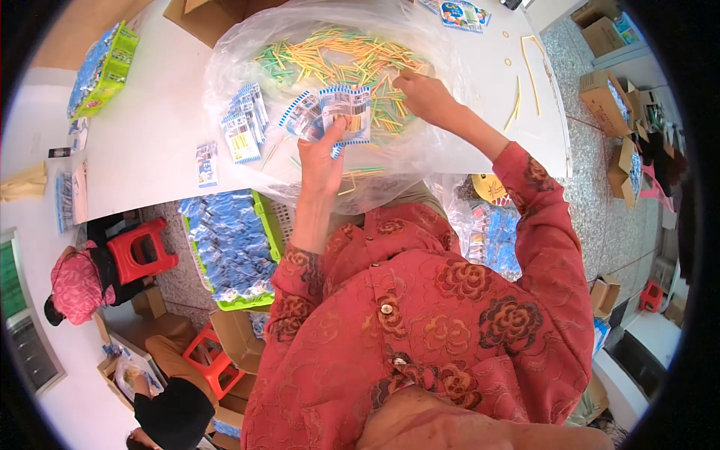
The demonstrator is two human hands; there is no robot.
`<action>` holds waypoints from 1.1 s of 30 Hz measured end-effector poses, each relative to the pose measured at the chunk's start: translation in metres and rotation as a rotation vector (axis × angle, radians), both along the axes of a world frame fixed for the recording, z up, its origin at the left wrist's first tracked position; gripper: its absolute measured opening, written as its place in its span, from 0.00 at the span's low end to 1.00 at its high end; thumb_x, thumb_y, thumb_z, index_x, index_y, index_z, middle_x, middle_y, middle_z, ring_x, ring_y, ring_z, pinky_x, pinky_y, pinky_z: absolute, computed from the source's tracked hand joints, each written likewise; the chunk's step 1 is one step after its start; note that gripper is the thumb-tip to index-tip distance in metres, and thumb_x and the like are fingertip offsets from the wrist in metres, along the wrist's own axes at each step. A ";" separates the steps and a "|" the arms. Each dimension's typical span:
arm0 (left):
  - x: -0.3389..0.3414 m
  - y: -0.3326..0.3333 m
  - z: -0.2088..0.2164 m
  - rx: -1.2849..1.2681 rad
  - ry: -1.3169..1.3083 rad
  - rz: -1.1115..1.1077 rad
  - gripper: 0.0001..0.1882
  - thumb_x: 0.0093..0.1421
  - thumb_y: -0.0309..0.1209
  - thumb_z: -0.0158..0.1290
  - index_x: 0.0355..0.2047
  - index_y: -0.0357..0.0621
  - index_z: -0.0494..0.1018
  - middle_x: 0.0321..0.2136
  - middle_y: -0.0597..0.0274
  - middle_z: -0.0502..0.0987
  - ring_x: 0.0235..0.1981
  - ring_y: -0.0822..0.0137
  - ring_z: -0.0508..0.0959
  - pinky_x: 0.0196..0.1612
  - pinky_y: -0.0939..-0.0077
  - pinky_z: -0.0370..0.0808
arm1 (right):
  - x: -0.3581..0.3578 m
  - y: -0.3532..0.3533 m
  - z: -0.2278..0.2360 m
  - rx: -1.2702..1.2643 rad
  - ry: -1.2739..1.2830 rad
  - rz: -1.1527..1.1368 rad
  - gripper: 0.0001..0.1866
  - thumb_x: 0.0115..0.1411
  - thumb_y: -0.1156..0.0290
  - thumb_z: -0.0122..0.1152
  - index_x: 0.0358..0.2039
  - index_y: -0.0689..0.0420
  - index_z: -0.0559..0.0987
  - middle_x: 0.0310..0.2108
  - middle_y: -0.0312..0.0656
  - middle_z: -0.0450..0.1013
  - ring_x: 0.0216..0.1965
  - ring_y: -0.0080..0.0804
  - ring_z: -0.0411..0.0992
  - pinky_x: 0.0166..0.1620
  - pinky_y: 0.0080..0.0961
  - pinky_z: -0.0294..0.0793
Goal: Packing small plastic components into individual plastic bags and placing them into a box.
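Note:
My left hand (321, 161) is closed on a fan of small blue-and-white plastic packets (357, 97), the thumb pressed on the front one. Yellowish sticks show through that packet. Farther right, my right hand (424, 99) has its fingers pinched together at the edge of a loose pile of thin yellow and green sticks (337, 54). Whatever those fingertips hold is too small to make out. The pile lies on a big clear plastic bag (234, 56) spread over the white table (146, 161). Beside my left hand rest a stack of similar packets (246, 124) and a single packet (206, 165).
Left of my lap stands a green crate (266, 217) heaped with blue packets. Another green basket (116, 67) sits at the table's far left. Loose sticks (516, 105) lie on the right. Two other people are at the lower left, near red stools (142, 247). Cardboard boxes (604, 97) stand rightward.

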State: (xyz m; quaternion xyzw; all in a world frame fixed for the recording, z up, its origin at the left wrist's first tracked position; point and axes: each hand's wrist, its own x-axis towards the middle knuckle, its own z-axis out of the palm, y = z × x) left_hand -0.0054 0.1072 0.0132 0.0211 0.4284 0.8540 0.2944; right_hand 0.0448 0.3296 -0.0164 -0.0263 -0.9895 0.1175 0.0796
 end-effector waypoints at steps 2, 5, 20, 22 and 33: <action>0.002 0.001 -0.001 0.024 0.012 0.003 0.16 0.50 0.18 0.53 0.41 0.41 0.69 0.35 0.64 0.75 0.36 0.72 0.75 0.41 0.73 0.73 | -0.005 0.000 -0.020 0.072 -0.048 -0.028 0.10 0.48 0.79 0.50 0.33 0.61 0.71 0.35 0.47 0.69 0.32 0.44 0.72 0.32 0.35 0.73; 0.002 -0.001 0.000 0.039 0.023 0.002 0.17 0.50 0.18 0.54 0.41 0.41 0.69 0.35 0.64 0.75 0.36 0.71 0.75 0.41 0.73 0.73 | -0.009 0.003 -0.037 0.131 -0.063 -0.048 0.08 0.49 0.78 0.49 0.32 0.62 0.70 0.35 0.49 0.68 0.34 0.47 0.72 0.33 0.38 0.73; 0.002 0.002 -0.003 0.032 -0.003 -0.012 0.17 0.49 0.18 0.55 0.40 0.42 0.70 0.36 0.64 0.75 0.37 0.71 0.75 0.42 0.74 0.73 | -0.001 0.001 0.088 -1.009 0.255 0.026 0.07 0.55 0.72 0.56 0.34 0.60 0.74 0.25 0.33 0.72 0.22 0.17 0.67 0.28 0.15 0.67; 0.002 0.003 -0.005 0.043 -0.006 -0.022 0.16 0.49 0.18 0.55 0.40 0.42 0.70 0.36 0.63 0.75 0.37 0.71 0.75 0.42 0.74 0.73 | 0.000 -0.010 0.103 -1.235 0.319 0.155 0.08 0.56 0.72 0.56 0.35 0.60 0.75 0.26 0.31 0.71 0.24 0.13 0.65 0.29 0.13 0.67; 0.006 0.001 -0.002 0.083 0.026 -0.079 0.17 0.52 0.18 0.52 0.43 0.40 0.67 0.38 0.62 0.74 0.39 0.70 0.74 0.44 0.73 0.71 | 0.000 -0.030 0.104 -1.278 0.254 0.254 0.07 0.56 0.74 0.55 0.37 0.60 0.75 0.33 0.35 0.73 0.31 0.16 0.70 0.35 0.14 0.70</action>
